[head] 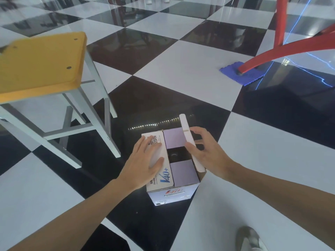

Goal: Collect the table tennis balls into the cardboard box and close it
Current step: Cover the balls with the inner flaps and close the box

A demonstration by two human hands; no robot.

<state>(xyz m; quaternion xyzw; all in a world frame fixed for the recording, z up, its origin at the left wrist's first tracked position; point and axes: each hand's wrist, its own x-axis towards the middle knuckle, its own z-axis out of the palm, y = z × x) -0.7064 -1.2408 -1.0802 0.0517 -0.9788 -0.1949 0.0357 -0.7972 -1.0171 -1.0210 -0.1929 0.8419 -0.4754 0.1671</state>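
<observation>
Head view: left hand (145, 160), fingers flat, pins a folded flap (157, 160) while right hand (203, 151) pinches the upright flap (188, 140) to close the box (170, 194).

You see a cardboard box (172, 180) with a smooth, white printed outside and matt lilac inner flaps (183, 172). The black-and-white floor tiles (181, 69) are glossy and mirror the lights. The stool (41, 62) has a smooth yellow seat on matt grey painted legs. A ribbed blue mat (243, 73) lies under glossy red legs (282, 49).
</observation>
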